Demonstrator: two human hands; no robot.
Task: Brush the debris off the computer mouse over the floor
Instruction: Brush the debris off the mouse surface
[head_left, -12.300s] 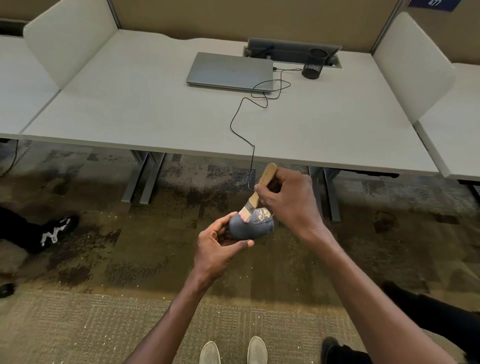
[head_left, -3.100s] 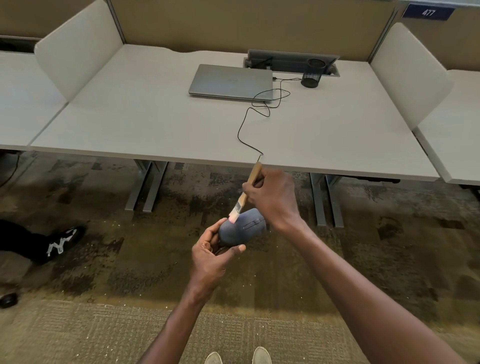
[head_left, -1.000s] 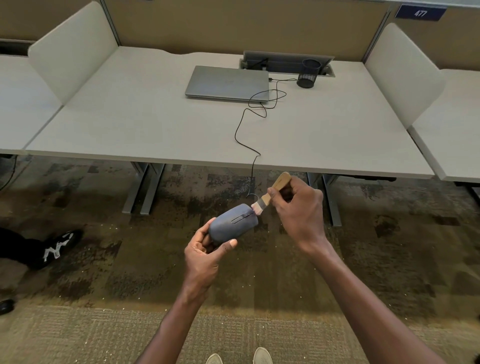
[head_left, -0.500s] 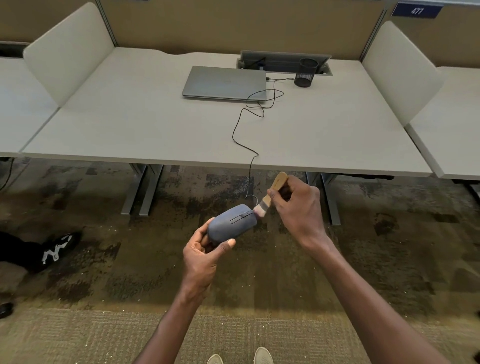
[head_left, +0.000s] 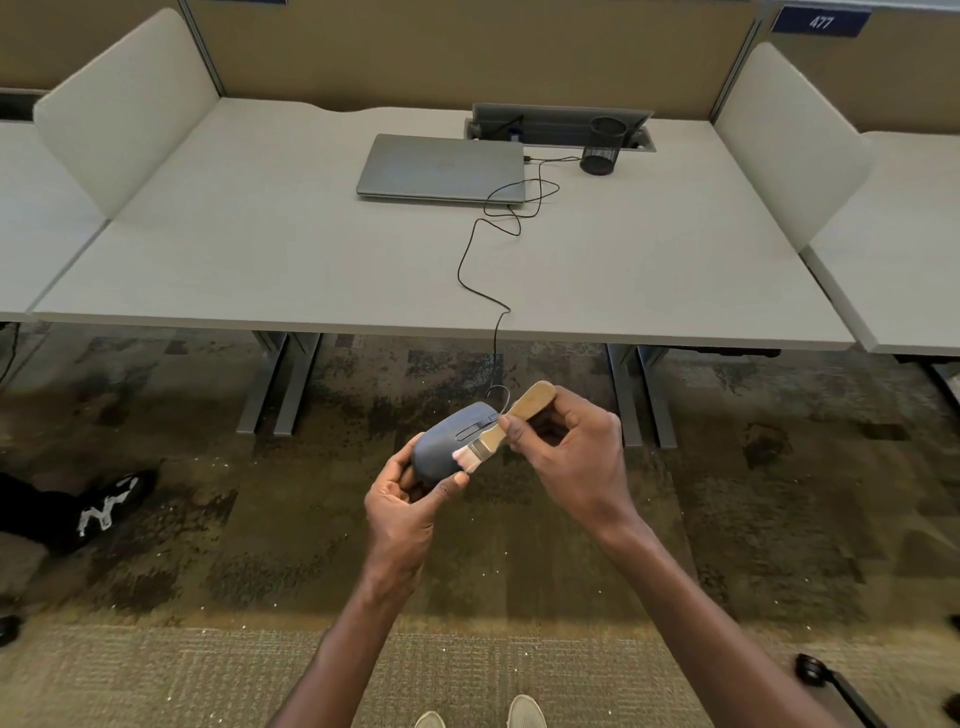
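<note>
A grey-blue computer mouse (head_left: 451, 437) is held in the air over the carpet, in front of the desk edge. My left hand (head_left: 408, 501) grips its near end from below. My right hand (head_left: 574, 460) holds a small wooden-handled brush (head_left: 511, 420), whose pale bristles (head_left: 465, 459) rest against the mouse's right side near my left thumb. The mouse's black cable (head_left: 478, 260) runs up over the desk edge to the laptop. No debris shows on the mouse's top.
The pale desk (head_left: 311, 260) carries a shut grey laptop (head_left: 441, 166) and a black mesh pen cup (head_left: 601, 145). Desk legs (head_left: 280, 384) stand beneath. Someone's black shoe (head_left: 98, 512) rests on the carpet at left; pale specks dot the floor. My shoes (head_left: 524, 714) are below.
The brush has moved from the mouse's far tip toward me along its right side, down to the near end. My left hand still holds the mouse in about the same place.
</note>
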